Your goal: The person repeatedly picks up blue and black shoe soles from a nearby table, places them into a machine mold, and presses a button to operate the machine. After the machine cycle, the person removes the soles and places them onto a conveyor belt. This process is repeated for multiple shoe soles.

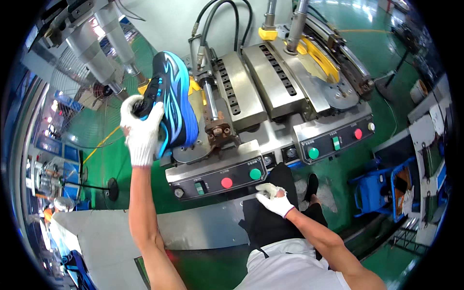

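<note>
A white-gloved left hand (141, 126) of mine grips a black and blue sports shoe (175, 99) by its ankle opening. The shoe stands toe away from me at the machine's left station, its bright blue sole side facing right. Whether the shoe rests on the grey plate (192, 152) beneath it, I cannot tell. My right hand (276, 199), gloved in white too, hovers over my dark-clad thigh, below the green button (255, 174) of the left control panel (217, 180). Its fingers are slightly bent and apart, holding nothing visible.
Two metal blocks (275, 82) with slotted tops fill the machine's middle. A yellow clamp (321, 60) sits at the right station, above another control panel (333, 140). Steel cylinders (92, 53) hang at upper left. A metal bench (193, 227) lies in front; a blue cart (382, 188) stands at right.
</note>
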Demonstrator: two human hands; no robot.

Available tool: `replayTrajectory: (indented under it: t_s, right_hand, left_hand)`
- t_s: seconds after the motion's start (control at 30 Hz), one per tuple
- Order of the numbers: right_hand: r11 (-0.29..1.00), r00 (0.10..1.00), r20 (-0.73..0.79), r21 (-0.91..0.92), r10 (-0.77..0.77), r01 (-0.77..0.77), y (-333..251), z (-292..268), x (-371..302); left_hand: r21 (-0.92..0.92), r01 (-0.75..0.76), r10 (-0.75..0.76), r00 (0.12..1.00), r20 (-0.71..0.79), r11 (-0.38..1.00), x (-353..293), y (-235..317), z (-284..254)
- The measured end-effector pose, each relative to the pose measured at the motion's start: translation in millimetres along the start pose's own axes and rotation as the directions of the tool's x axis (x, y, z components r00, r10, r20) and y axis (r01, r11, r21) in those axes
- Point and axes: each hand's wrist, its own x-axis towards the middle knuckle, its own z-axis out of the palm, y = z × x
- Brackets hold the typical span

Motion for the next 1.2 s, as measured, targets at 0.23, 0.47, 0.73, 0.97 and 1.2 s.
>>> replayTrajectory:
  t_s: [0.23, 0.47, 0.73, 0.97, 1.2]
  right_hand:
    - [0.770, 0.998, 0.052, 0.638, -0.044, 0.001, -77, -82, -72]
    - [0.991, 0.905, -0.422, 0.089, -0.055, 0.102, -89, -145, -202]
    - [0.911, 0.735, -0.661, -0.195, 0.151, -0.363, -73, -175, -291]
    - [0.950, 0.290, -0.948, -0.202, -0.129, -0.239, -46, -197, -305]
    - [0.932, -0.098, -0.977, 0.149, 0.191, 0.332, 3, -278, -335]
  left_hand:
    - [-0.424, 0.189, -0.123, 0.976, 0.179, 0.885, -172, 119, 0]
    - [-0.477, 0.414, -0.073, 0.809, 0.584, 0.775, -293, 226, 99]
    - [-0.478, 0.284, 0.276, 0.537, 0.797, 0.831, -351, 318, 182]
    - [-0.655, -0.078, 0.629, 0.381, 0.677, 0.752, -364, 430, 183]
    - [-0.838, 0.158, 0.780, 0.306, 0.545, 0.523, -380, 431, 206]
